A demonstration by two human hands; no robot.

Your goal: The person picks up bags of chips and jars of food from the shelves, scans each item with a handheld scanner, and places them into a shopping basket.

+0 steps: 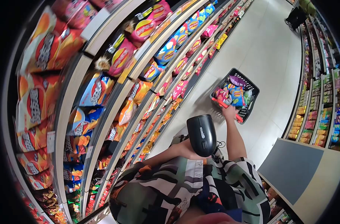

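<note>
One scanner (201, 134) clamped in my left hand (185, 147), one basket (252, 87) handle gripped by my right hand (229, 112), snack packets inside uncountable.

Long curved shelves (102, 123) on the left side, packed with snack bags. Top rows: orange-and-red chip bags (39, 48), blurred. Next to those, pink bags with yellow oval logos (119, 58). Blue bags (95, 89) mid-shelf, more blue ones (194, 22) farther down the aisle. Lower rows: small orange and yellow packets (129, 110), labels too small to read. Pale tiled floor (267, 48) runs down the aisle. Right side: another shelf run (319, 97) with small boxed and bottled goods, mixed colours. A dark cart-like shape (295, 16) at the far end. Grey-and-beige flat top (300, 175) at lower right.
</note>
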